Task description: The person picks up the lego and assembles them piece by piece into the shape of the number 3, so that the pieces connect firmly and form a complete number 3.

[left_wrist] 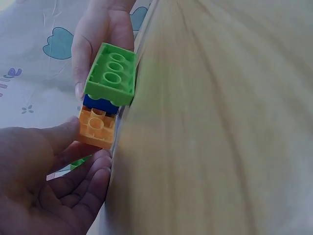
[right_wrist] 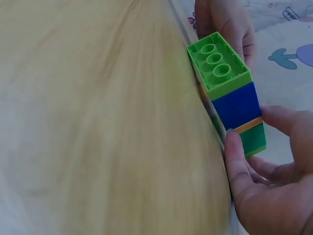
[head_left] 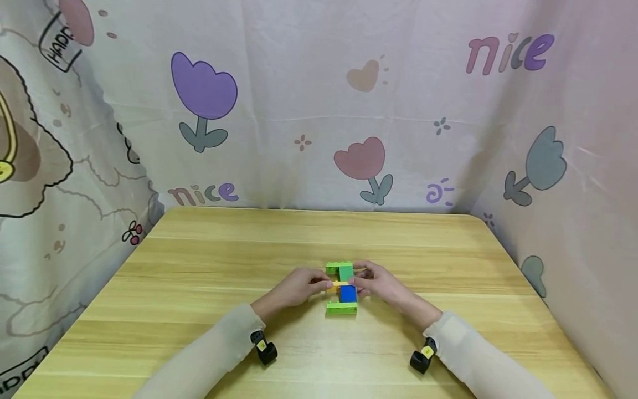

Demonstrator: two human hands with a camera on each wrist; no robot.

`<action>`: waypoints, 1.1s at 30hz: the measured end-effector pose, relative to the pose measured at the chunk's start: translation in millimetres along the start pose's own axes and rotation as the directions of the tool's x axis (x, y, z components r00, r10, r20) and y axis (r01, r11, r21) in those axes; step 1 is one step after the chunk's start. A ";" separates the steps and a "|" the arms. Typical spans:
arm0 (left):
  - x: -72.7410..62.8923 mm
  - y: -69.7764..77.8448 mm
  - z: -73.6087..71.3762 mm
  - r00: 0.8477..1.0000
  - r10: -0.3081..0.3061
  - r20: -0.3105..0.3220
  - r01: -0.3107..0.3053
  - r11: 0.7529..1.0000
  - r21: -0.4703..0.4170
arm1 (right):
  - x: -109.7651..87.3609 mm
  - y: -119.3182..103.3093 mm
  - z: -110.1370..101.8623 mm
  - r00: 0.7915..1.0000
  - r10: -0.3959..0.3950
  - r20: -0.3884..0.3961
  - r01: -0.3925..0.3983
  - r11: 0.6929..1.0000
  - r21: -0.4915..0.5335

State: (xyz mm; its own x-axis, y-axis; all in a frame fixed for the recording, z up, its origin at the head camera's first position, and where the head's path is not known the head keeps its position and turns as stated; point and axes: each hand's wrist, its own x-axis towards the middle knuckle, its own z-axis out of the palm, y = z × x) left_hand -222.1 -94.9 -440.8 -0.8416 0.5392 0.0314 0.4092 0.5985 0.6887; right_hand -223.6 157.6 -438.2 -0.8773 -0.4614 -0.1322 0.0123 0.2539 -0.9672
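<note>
A toy brick assembly (head_left: pixel 348 293) is held between both hands near the middle of the table. Light green bricks (left_wrist: pixel 111 73) form its two ends, with a blue brick (right_wrist: pixel 237 104), a thin orange brick (left_wrist: pixel 97 128) and a darker green brick (right_wrist: pixel 254 139) joined between them. My left hand (head_left: pixel 299 286) pinches the jutting end of the orange brick from the left. On the other side, my right hand (head_left: pixel 381 284) grips the joined bricks around the orange layer with thumb and fingers. I cannot tell whether the assembly touches the table.
The wooden table (head_left: pixel 209 244) spreads out around the hands. Printed fabric (head_left: pixel 289 83) hangs behind it and at both sides. Each wrist wears a small black camera, the left camera (head_left: pixel 264 349) and the right camera (head_left: pixel 423 356), close above the tabletop.
</note>
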 end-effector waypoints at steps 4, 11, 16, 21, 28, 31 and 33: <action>1.9 -0.9 -0.8 1.000 -0.020 0.007 0.020 1.000 0.009 | 1.7 -1.1 1.7 1.000 0.009 -0.011 -0.009 1.000 -0.022; 1.7 -0.6 -2.0 1.000 -0.023 0.009 0.023 1.000 0.019 | 2.2 -1.3 4.9 1.000 -0.003 -0.011 0.003 0.999 -0.046; 1.2 -0.3 -2.1 0.999 -0.031 0.012 0.030 0.999 0.025 | 1.2 -1.9 5.9 1.000 -0.015 -0.011 0.015 0.998 -0.054; 1.6 0.7 -2.0 0.999 -0.043 0.018 0.043 0.998 0.036 | 0.9 -1.6 5.3 1.000 -0.015 -0.014 0.014 0.998 -0.066; 2.2 2.3 -2.4 0.999 -0.040 0.022 0.040 0.999 0.034 | -0.7 -3.0 2.8 1.000 -0.013 -0.004 0.012 0.998 -0.069; 2.2 3.5 -2.6 0.999 -0.040 0.023 0.039 0.999 0.032 | -1.2 -2.6 1.6 1.000 -0.014 0.002 0.014 0.998 -0.069; 2.4 3.6 -2.5 0.999 -0.039 0.023 0.038 0.999 0.032 | -1.7 -2.0 0.9 1.000 -0.013 0.008 0.014 0.997 -0.074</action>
State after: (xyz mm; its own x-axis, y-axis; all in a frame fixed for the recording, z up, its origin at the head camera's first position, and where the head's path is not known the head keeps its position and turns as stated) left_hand -223.5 -92.9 -436.4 -0.8486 0.5289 -0.0123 0.3878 0.6377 0.6656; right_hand -221.7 157.1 -436.2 -0.8733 -0.4718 -0.1212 -0.0354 0.3098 -0.9502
